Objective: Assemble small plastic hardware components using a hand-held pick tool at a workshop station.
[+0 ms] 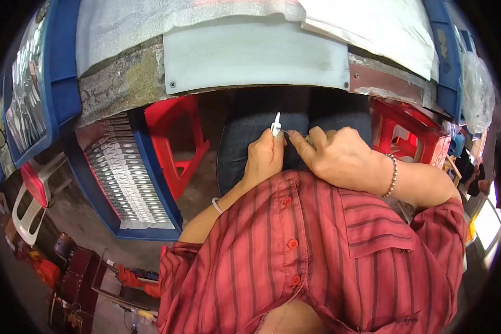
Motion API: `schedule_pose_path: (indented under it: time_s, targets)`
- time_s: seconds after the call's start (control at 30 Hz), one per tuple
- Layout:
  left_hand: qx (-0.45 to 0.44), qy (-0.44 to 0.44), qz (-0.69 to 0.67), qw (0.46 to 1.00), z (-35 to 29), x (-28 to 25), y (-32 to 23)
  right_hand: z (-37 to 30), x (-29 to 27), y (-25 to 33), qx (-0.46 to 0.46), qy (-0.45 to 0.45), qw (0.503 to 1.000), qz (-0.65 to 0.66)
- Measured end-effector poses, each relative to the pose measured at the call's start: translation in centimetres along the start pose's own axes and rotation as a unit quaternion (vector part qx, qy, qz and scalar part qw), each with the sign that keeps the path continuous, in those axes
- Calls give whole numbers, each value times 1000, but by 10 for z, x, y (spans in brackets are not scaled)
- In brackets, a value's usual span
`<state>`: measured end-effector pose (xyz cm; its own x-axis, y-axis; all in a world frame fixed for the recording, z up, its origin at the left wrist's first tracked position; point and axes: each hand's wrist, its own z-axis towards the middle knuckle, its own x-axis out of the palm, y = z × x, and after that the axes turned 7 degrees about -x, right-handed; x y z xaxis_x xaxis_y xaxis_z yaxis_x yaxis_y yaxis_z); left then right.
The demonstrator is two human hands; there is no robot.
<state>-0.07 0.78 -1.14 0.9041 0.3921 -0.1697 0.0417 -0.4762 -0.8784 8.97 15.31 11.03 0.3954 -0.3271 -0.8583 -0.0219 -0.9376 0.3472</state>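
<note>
Over my lap, my left hand (265, 158) pinches a small white plastic piece (276, 127) between thumb and fingertips, its narrow tip pointing up toward the table edge. My right hand (342, 155) is close beside it on the right, index finger stretched toward the white piece and the other fingers curled in. A thin dark sliver shows between that fingertip and the piece; whether it is a tool's tip, I cannot tell. What the curled right fingers hold is mostly hidden.
Ahead is the worktable edge with a grey plate (256, 55) and white foam sheeting (189, 14). A blue crate (170, 200) with rows of shiny pale pieces stands low at left; another blue crate (64, 72) is above it. Red stools (175, 145) flank my legs.
</note>
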Motion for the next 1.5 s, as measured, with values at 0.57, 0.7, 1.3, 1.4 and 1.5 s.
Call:
schedule_pose_path:
  time_s: [0.57,0.7,1.3,1.4,1.5]
  targets:
    - [53,-37,80,995,-6,5,-2,-10,11,-7,-10,-80,997,16]
    - [83,-65,104,989,-6,6,4,-3,46,-18,10,-176,970,167]
    - [-216,142,-273,926,-16,-17,-18,-46,34,3,45,-251,915,312]
    - [-207,132,-260,934,-18,-14,-18,-46,37,2,46,-246,921,298]
    - [-173,105,-216,955,-19,-9,-16,-45,39,-1,39,-241,925,292]
